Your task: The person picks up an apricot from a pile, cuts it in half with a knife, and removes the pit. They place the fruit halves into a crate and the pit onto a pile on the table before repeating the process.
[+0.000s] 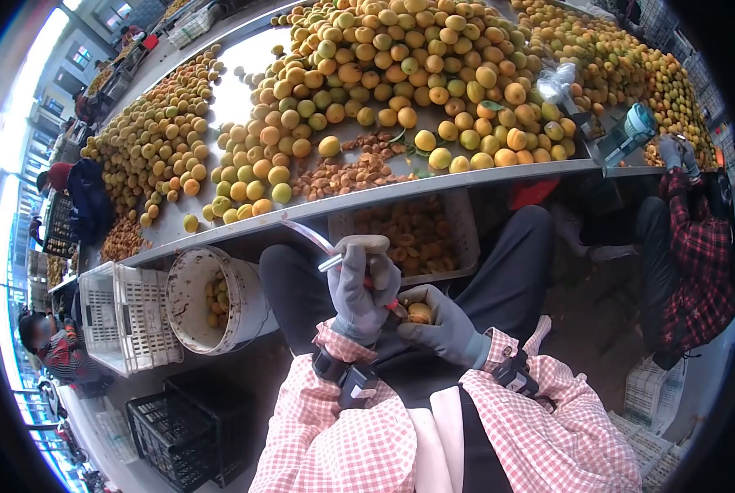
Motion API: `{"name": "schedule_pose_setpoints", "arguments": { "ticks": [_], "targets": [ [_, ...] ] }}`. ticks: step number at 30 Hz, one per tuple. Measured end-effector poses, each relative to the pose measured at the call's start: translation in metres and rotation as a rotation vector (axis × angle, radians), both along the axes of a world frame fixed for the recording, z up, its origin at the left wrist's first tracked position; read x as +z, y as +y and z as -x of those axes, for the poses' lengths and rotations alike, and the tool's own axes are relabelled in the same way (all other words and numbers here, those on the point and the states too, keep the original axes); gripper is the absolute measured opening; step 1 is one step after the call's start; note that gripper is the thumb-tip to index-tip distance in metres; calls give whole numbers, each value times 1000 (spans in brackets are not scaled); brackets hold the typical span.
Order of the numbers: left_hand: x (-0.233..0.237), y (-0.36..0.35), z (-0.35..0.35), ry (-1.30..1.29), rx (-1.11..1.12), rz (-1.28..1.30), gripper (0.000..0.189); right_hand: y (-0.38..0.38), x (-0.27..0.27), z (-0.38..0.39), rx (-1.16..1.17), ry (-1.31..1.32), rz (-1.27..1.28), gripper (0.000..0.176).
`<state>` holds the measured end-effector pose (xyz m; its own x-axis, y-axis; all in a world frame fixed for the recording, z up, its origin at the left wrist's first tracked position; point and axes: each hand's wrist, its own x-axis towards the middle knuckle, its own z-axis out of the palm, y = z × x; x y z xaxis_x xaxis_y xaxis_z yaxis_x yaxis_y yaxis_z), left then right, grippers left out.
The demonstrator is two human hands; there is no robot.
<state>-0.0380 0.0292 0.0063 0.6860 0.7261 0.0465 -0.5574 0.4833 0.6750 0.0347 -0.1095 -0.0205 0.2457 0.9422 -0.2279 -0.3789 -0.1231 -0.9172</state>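
Observation:
My left hand [359, 287], in a grey work glove, is closed around a slim metal tool [312, 237] whose curved, pale end sticks out toward the table. Red parts of it show below the fingers, close to the fruit. Gloved the same way, my right hand [450, 324] grips an apricot [419, 313] between thumb and fingers. Both hands meet over my lap. Behind them, under the table edge, a crate [470, 234] contains many split apricot halves [421, 246].
Whole apricots [400, 49] lie heaped on the metal table [367, 187], with brown pits [351, 172] near its edge. A white bucket [252, 296] and white crates [142, 316] stand left. A bottle [630, 131] sits right, near a person in plaid [700, 263].

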Motion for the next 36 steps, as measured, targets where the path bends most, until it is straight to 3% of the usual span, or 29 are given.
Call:
{"name": "schedule_pose_setpoints", "arguments": {
  "ticks": [4,9,17,20,22,23,25,28,32,34,35,36],
  "targets": [
    [0,1,0,29,55,-73,33,-2,-2,-1,22,-151,-8,44],
    [0,0,1,-66,62,-2,26,-3,1,3,-3,-90,27,47],
    [5,-8,-6,2,102,-70,30,-3,4,12,-100,-96,-7,43],
    [8,-11,-8,8,121,-35,27,1,3,16,-202,-247,-139,42],
    [8,-12,-9,-5,130,6,25,3,0,14,-269,-591,-235,40],
    [7,-13,-8,25,119,4,25,2,2,13,-268,-593,-233,40],
    [7,-13,-7,56,114,-2,26,1,6,10,-156,-154,-17,39],
    [9,-14,-2,107,46,22,27,-1,5,1,-13,28,122,41],
    [7,-14,0,122,-70,-26,28,-3,-7,10,-29,-185,97,41],
    [5,-13,0,93,-77,-3,28,-2,-4,14,-109,-363,-39,41],
    [4,-12,1,82,-110,8,28,-2,-1,11,-109,-367,-39,41],
    [2,-12,2,74,-143,19,27,-1,3,8,-74,-86,65,40]
  ]
}}
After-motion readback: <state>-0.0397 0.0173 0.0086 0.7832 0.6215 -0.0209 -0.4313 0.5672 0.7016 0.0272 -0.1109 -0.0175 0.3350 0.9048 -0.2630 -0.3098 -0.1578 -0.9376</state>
